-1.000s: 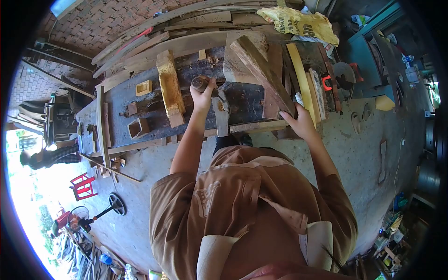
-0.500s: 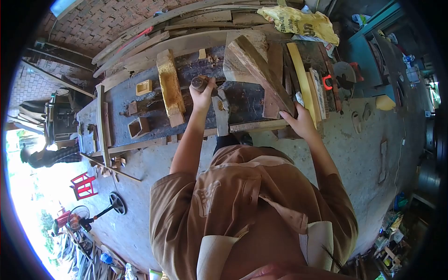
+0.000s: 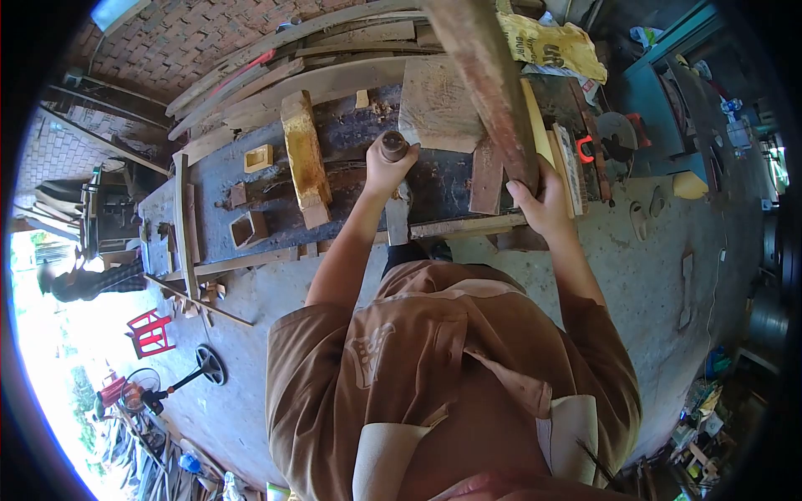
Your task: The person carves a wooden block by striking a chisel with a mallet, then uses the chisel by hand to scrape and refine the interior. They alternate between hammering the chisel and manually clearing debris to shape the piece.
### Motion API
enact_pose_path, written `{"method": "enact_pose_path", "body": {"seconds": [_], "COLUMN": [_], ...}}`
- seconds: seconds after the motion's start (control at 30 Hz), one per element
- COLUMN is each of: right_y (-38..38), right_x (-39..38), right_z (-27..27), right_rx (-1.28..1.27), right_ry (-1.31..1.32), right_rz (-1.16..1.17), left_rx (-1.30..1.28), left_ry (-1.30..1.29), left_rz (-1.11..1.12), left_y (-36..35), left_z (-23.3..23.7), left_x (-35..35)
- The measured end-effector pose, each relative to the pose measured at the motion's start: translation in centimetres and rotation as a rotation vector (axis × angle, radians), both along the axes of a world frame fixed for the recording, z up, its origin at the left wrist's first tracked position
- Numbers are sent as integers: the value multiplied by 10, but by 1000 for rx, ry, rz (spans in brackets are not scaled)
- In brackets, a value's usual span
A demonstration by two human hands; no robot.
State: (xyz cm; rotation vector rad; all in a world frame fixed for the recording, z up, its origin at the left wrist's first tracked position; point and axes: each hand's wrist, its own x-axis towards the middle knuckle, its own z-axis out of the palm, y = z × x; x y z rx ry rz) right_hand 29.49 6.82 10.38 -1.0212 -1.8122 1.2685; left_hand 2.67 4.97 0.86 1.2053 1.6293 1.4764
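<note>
My left hand (image 3: 384, 173) is closed round a thick, round-ended wooden handle (image 3: 393, 146), seen nearly end-on; I cannot tell what tool it belongs to. Below that hand, a pale grey strip (image 3: 398, 221) reaches down to the front of the workbench (image 3: 284, 179). My right hand (image 3: 545, 204) grips the lower end of a long, rough wooden beam (image 3: 489, 79), thumb on the near side. The beam's far end is raised toward the camera and runs out of the top of the view. Behind it lie a broad wooden block (image 3: 434, 104) and a brown board (image 3: 486, 179).
Left on the bench are a hollowed yellowish timber (image 3: 307, 167) and small wooden boxes (image 3: 257, 157). Right of the beam stand boards (image 3: 568, 163) and a red-orange tool part (image 3: 586, 148). Long planks (image 3: 334, 71) line the wall. A person (image 3: 79, 280) is at far left.
The beam's far end has swung up off the bench area toward the camera, with my right hand still on its near end. My left hand has moved right with the wooden handle.
</note>
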Motion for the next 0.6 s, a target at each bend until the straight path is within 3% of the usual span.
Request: {"method": "enact_pose_path", "body": {"seconds": [0.07, 0.1, 0.2, 0.23, 0.3, 0.37, 0.47, 0.5, 0.6], "right_y": [-8, -9, -13, -13, -11, -7, -5, -6, -8], "right_x": [-10, -10, -12, -9, 1, 6, 6, 5, -11], "right_z": [5, -2, -19, -18, -17, -10, 9, 11, 8], "right_rx": [-45, -46, 188, 191, 43, 87, 125, 123, 37], "right_ry": [261, 261, -86, -87, -478, -485, -154, -159, 287], "right_rz": [34, 36, 65, 66, 130, 89, -56, -57, -28], "left_rx": [-21, -14, 20, 49, 22, 0, 0, -19, -45], "left_ry": [-7, 14, -4, -45, -20, 12, -29, -16, 69], "left_rz": [-12, -22, -44, -59, -29, -7, -4, -8, -6], "left_y": [2, 2, 1, 1, 1, 4, 1, 2, 4], "left_z": [0, -1, 9, 13, 5, -2, -4, -1, 1], "left_x": [3, 4, 10, 12, 8, -1, 0, 3, 8]}}
